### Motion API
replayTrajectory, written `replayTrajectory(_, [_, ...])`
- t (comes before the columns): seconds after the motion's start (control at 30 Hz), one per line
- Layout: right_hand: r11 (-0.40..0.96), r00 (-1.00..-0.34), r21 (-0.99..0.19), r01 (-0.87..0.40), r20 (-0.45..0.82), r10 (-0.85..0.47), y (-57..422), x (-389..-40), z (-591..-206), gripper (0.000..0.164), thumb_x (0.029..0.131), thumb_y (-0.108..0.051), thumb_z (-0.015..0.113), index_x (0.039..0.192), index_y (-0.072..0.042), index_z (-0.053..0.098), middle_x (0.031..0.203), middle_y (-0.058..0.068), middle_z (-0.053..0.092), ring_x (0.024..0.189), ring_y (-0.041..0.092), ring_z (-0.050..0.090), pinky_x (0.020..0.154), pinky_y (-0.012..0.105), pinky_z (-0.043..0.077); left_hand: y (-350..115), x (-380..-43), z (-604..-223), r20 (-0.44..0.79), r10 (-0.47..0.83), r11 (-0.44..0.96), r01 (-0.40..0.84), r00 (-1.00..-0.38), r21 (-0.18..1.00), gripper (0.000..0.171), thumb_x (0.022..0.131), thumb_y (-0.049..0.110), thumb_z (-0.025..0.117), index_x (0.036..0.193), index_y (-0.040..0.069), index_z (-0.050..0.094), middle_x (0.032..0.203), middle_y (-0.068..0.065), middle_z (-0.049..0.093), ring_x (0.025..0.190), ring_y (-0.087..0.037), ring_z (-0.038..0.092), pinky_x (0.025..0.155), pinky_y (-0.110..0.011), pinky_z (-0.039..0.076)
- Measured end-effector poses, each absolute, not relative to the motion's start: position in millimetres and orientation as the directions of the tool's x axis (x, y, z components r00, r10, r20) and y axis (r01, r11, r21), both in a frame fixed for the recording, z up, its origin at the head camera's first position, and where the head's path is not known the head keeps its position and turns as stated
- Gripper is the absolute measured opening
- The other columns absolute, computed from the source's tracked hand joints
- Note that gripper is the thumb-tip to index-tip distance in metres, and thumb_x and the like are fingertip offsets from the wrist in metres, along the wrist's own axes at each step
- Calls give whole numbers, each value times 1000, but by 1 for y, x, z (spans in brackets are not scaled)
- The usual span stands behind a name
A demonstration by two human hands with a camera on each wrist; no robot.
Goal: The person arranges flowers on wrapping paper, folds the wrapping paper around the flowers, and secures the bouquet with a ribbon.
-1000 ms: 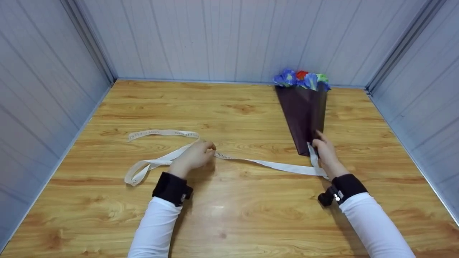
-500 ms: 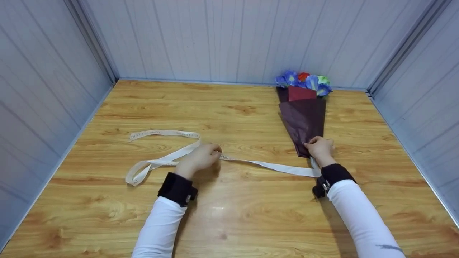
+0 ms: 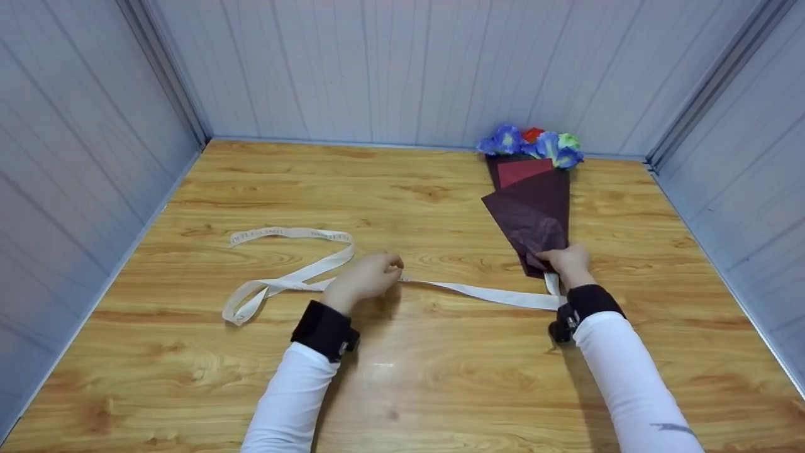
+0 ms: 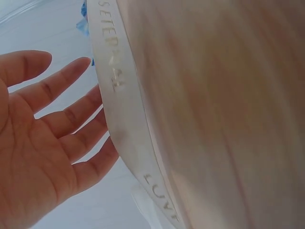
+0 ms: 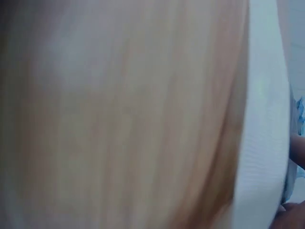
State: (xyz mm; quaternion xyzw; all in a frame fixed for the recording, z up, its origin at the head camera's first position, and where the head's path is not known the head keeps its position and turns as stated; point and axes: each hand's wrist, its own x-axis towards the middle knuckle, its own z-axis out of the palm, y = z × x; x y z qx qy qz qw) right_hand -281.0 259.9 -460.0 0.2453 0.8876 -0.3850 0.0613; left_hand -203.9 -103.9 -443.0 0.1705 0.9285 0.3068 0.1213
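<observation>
A bouquet (image 3: 533, 214) of blue, red and green flowers lies at the back right, wrapped in dark purple paper with a red sheet (image 3: 525, 172) showing near the top. My right hand (image 3: 569, 263) grips its narrow lower end, thumb over the crumpled paper. A white lettered ribbon (image 3: 497, 296) stretches across the table to the bouquet's lower tip, where the paper hides its end. My left hand (image 3: 371, 277) hovers over the ribbon's middle. In the left wrist view its fingers (image 4: 71, 114) are spread and loosely straight, tips right at the lettered ribbon (image 4: 121, 95).
The ribbon's other part lies in a loose loop (image 3: 242, 308) and a curved tail (image 3: 289, 233) at left on the wooden table (image 3: 402, 377). Pale panel walls (image 3: 402, 69) enclose the back and both sides; the flowers (image 3: 547, 146) overlap the back wall's foot.
My right hand has folded the front paper down and over, baring the red sheet, and now holds it at the lower end. My left hand has slid slightly right along the ribbon.
</observation>
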Motion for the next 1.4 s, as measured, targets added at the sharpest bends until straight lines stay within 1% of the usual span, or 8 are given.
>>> replayTrajectory(0.27, [344, -881, -823, 451, -349, 320, 263, -281, -466, 68, 88, -12, 56, 146, 5, 25, 150, 23, 29, 136, 34, 32, 111, 37, 31, -88, -206, -442, -121, 410, 737, 251, -904, 627, 29, 98, 18, 47, 118, 2, 60, 115, -16, 62, 87, -26, 62, 94, -42, 45])
replayTrajectory(0.5, [145, -821, -821, 552, -504, 267, 271, -283, -465, 85, 91, -23, 59, 151, -2, 3, 159, 12, 6, 145, 24, 13, 116, 32, 19, -79, -207, -441, -95, 440, 728, 293, -893, 619, 29, 97, 18, 48, 117, 2, 61, 117, -17, 62, 87, -27, 63, 93, -42, 45])
replayTrajectory(0.6, [-7, -791, -811, 585, -572, 216, 273, -283, -460, 80, 91, -27, 59, 151, -6, 11, 152, 11, 27, 134, 19, 35, 110, 26, 30, -76, -207, -442, -92, 448, 724, 300, -889, 621, 29, 98, 18, 47, 117, 2, 61, 119, -17, 60, 90, -29, 63, 95, -42, 44])
replayTrajectory(0.7, [-160, -797, -804, 573, -592, 122, 273, -283, -452, 49, 92, -23, 58, 134, -9, 37, 111, 4, 61, 95, 10, 59, 88, 20, 47, -71, -207, -442, -79, 463, 721, 324, -883, 612, 28, 98, 18, 48, 116, 2, 62, 117, -18, 60, 93, -29, 62, 96, -41, 44])
replayTrajectory(0.8, [-270, -812, -791, 549, -581, 52, 273, -283, -444, 23, 93, -15, 56, 109, -9, 41, 76, -6, 59, 68, 7, 59, 69, 18, 51, -63, -206, -441, -66, 490, 703, 349, -869, 619, 27, 97, 16, 48, 114, 0, 61, 114, -19, 60, 96, -31, 62, 95, -42, 44])
replayTrajectory(1.0, [-394, -822, -772, 498, -565, 69, 272, -284, -432, 26, 90, -11, 60, 107, -10, 40, 89, -6, 51, 68, 6, 57, 67, 16, 50, -21, -202, -442, -63, 562, 715, 447, -824, 537, 34, 96, 17, 48, 128, 6, 56, 127, -14, 57, 119, -28, 53, 101, -39, 42])
replayTrajectory(1.23, [-538, -855, -740, 404, -514, 64, 256, -284, -430, 31, 87, -1, 62, 107, -10, 41, 93, -4, 53, 69, 9, 61, 67, 18, 53, 51, -193, -441, -124, 661, 702, 550, -740, 453, 59, 98, 23, 49, 150, 33, 23, 151, -11, 32, 138, -27, 33, 110, -44, 31])
replayTrajectory(1.4, [-585, -891, -727, 360, -454, 16, 246, -280, -431, 35, 85, 0, 66, 107, -11, 41, 85, -2, 61, 72, 12, 63, 69, 21, 53, 85, -196, -442, -109, 678, 690, 578, -727, 436, 58, 100, 21, 42, 153, 24, 18, 157, -3, 22, 143, -23, 21, 114, -45, 23])
